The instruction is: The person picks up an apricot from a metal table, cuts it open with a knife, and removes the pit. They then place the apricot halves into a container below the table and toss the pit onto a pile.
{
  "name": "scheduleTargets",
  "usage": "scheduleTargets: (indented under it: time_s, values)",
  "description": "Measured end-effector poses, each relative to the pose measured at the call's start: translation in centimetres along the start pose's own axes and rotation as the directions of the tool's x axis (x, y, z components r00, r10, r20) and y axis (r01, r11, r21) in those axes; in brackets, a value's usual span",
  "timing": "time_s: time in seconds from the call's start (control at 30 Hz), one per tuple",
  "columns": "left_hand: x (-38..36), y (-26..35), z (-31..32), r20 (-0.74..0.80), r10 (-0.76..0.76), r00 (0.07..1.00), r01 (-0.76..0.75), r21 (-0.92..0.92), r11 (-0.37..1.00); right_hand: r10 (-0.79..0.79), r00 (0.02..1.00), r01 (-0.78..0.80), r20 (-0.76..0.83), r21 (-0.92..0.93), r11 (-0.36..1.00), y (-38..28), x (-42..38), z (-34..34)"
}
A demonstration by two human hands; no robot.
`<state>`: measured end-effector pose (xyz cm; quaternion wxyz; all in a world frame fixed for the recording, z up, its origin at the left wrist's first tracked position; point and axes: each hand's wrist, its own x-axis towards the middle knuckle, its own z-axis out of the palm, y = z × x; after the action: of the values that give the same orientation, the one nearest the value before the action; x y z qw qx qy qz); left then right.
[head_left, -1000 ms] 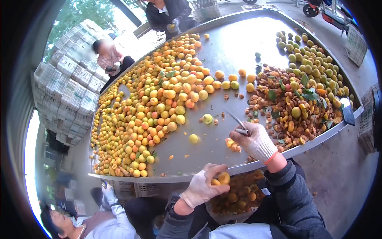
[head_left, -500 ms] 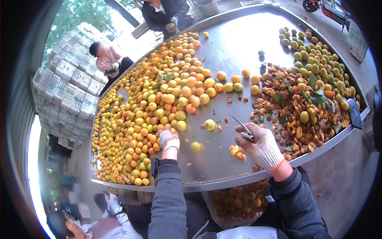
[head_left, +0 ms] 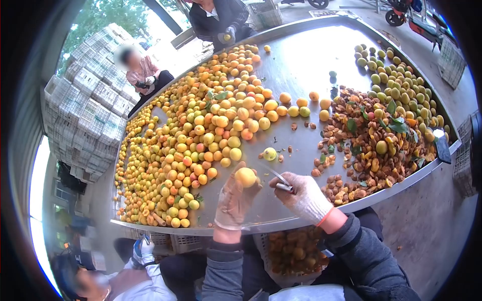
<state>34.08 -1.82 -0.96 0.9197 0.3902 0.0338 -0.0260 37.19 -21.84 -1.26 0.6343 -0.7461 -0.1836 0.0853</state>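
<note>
Basically, left hand (head_left: 237,199) cupped an apricot (head_left: 245,177), half-curled round it, over the table (head_left: 291,55), toward its near side. Right hand (head_left: 302,199) was closed round a knife (head_left: 284,187), also over the table.

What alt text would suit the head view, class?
A gloved left hand holds an apricot beside a knife in the gloved right hand, over a metal table. Apricots heap at picture left, brown pits and scraps at right.
</note>
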Motion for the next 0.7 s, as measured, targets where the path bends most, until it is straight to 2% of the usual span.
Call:
scheduleTargets:
  time_s: [0.03, 0.07, 0.13, 0.27, 0.43, 0.57, 0.63, 0.7]
  values:
    - [0.2, -0.7, -0.4, 0.037, 0.090, 0.995, -0.093, 0.098, 0.991, -0.020, 0.999, 0.023, 0.035, -0.065, 0.998, -0.2, -0.2, 0.4]
    - [0.1, -1.2, -0.8, 0.043, 0.091, 0.995, -0.095, 0.091, 0.991, -0.038, 0.997, 0.046, 0.071, -0.128, 0.991, -0.4, -0.4, 0.9]
    - [0.1, -1.9, -1.0, 0.038, -0.001, 0.999, 0.007, -0.164, 0.986, -0.077, 0.995, 0.085, 0.058, -0.138, 0.987, -0.3, -0.7, 1.7]
    - [0.4, -2.6, -0.5, 0.074, 0.011, 0.997, 0.006, -0.229, 0.973, -0.083, 0.995, 0.094, 0.060, -0.209, 0.974, -0.4, -0.5, 2.4]
    - [0.3, -2.5, 0.0, -0.007, 0.124, 0.992, -0.124, 0.000, 0.992, -0.020, 0.998, 0.034, 0.061, -0.244, 0.969, -1.3, 0.1, 3.0]
    - [-0.1, -2.2, -0.3, -0.078, 0.188, 0.979, -0.181, 0.088, 0.980, -0.002, 0.999, 0.011, 0.032, -0.284, 0.959, -1.1, 0.1, 3.7]
    - [-0.5, -1.8, 0.1, -0.112, 0.310, 0.944, -0.250, 0.370, 0.895, -0.016, 0.998, 0.033, 0.065, -0.275, 0.961, -0.3, 0.1, 3.8]
    - [-1.0, -1.1, 1.0, -0.110, 0.299, 0.948, -0.231, 0.406, 0.884, 0.013, 0.994, 0.020, 0.112, -0.287, 0.958, -0.3, 0.1, 3.0]
